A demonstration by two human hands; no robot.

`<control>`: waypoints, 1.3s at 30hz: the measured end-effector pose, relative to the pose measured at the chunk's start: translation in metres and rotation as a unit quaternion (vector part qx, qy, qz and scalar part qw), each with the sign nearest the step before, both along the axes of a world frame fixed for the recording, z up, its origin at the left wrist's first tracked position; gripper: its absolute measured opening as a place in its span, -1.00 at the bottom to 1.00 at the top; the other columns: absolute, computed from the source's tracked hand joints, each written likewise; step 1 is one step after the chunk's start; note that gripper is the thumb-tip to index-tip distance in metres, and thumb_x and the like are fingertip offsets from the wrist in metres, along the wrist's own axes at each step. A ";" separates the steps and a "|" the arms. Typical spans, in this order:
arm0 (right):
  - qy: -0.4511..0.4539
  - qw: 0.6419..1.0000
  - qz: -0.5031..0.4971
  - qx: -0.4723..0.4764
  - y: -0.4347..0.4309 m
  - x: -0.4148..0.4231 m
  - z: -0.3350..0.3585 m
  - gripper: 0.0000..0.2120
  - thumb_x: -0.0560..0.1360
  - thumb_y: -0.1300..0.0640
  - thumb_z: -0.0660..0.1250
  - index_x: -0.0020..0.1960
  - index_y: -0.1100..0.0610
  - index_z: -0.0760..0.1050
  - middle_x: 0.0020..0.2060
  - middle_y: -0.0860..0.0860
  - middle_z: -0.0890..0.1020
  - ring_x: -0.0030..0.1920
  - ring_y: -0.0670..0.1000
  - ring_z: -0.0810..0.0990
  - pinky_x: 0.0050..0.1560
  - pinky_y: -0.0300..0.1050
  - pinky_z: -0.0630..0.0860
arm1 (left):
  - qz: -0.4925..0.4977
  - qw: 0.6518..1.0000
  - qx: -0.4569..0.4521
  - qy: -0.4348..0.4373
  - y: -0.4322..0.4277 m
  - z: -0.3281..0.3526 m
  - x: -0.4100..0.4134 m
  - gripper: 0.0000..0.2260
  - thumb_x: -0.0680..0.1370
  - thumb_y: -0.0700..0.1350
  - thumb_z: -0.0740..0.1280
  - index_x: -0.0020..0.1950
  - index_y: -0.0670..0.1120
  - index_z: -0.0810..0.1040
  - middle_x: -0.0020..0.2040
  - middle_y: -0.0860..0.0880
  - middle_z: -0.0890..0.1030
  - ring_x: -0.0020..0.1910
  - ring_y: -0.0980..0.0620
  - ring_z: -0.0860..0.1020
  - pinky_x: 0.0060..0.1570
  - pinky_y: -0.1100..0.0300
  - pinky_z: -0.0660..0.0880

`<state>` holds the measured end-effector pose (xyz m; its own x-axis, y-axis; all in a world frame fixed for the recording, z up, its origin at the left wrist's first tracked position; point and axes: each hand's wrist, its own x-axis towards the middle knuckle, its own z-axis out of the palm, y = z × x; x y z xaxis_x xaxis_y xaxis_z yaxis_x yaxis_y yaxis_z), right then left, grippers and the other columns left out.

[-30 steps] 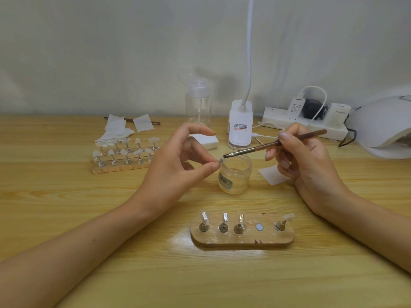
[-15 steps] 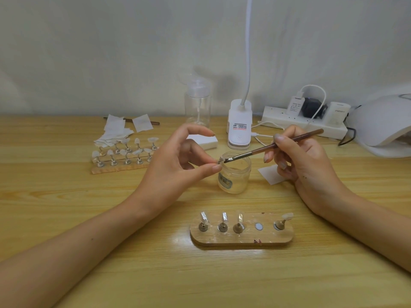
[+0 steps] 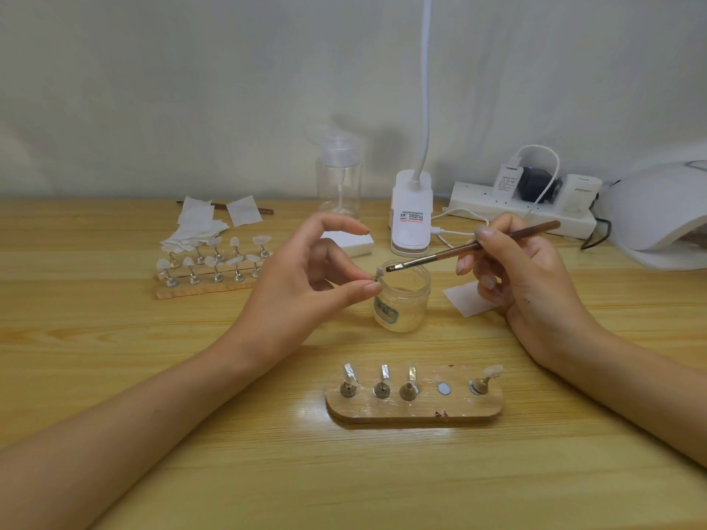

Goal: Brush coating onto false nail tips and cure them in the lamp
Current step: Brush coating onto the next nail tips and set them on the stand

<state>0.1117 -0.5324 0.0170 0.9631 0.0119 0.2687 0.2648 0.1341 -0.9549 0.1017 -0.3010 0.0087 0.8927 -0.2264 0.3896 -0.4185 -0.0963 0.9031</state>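
My left hand pinches a small nail tip on its stand between thumb and middle finger, just over the open glass jar. My right hand grips a brown-handled brush, and its bristle end touches the nail tip. In front lies a wooden holder with three silver tips on pegs, one bare magnet spot and one pale tip at its right end. The white curing lamp sits at the far right.
A second wooden rack with several pale nail tips stands at the left, with white wipes behind it. A clear pump bottle, a white desk-lamp base, a power strip and a paper square lie behind the jar.
The brush tip has come down and left onto the nail tip that my left hand holds. My left hand has stayed almost still over the jar.
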 end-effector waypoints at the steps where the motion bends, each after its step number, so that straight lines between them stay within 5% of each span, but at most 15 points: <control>1: -0.006 1.000 0.006 0.004 0.000 0.000 0.000 -0.80 0.43 -0.03 0.34 -0.20 0.05 0.36 -0.37 0.03 0.63 -0.46 -0.12 0.37 -0.50 -0.32 0.23 | 0.000 1.000 0.000 0.000 0.000 0.000 0.000 -0.55 0.36 -0.10 0.53 0.22 -0.02 0.52 -0.27 0.03 0.64 -0.16 0.03 0.68 -0.08 0.14 0.59; 23: 0.014 1.000 0.003 -0.024 0.002 -0.001 0.001 -0.80 0.43 -0.02 0.34 -0.22 0.05 0.37 -0.36 0.08 0.63 -0.45 -0.10 0.38 -0.50 -0.31 0.23 | -0.003 1.000 -0.004 -0.006 0.001 -0.001 0.001 -0.55 0.37 -0.12 0.54 0.23 -0.04 0.54 -0.26 0.00 0.63 -0.12 -0.02 0.69 0.03 0.07 0.61; 28: 0.011 1.000 -0.007 0.010 -0.001 0.000 0.000 -0.80 0.58 0.12 0.28 -0.21 0.04 0.36 -0.39 0.03 0.62 -0.46 -0.12 0.37 -0.50 -0.32 0.21 | 0.002 1.000 0.006 -0.015 0.001 -0.001 0.002 -0.56 0.37 -0.11 0.53 0.22 -0.05 0.54 -0.27 0.03 0.62 -0.14 0.04 0.67 -0.08 0.17 0.60; 39: 0.009 1.000 0.010 -0.018 0.002 -0.001 0.002 -0.81 0.43 -0.01 0.34 -0.19 0.07 0.38 -0.35 0.07 0.65 -0.47 -0.12 0.36 -0.52 -0.32 0.21 | 0.006 1.000 0.019 -0.021 0.001 0.000 0.001 -0.58 0.39 -0.10 0.52 0.22 -0.02 0.54 -0.27 0.06 0.62 -0.11 0.01 0.68 -0.13 0.03 0.57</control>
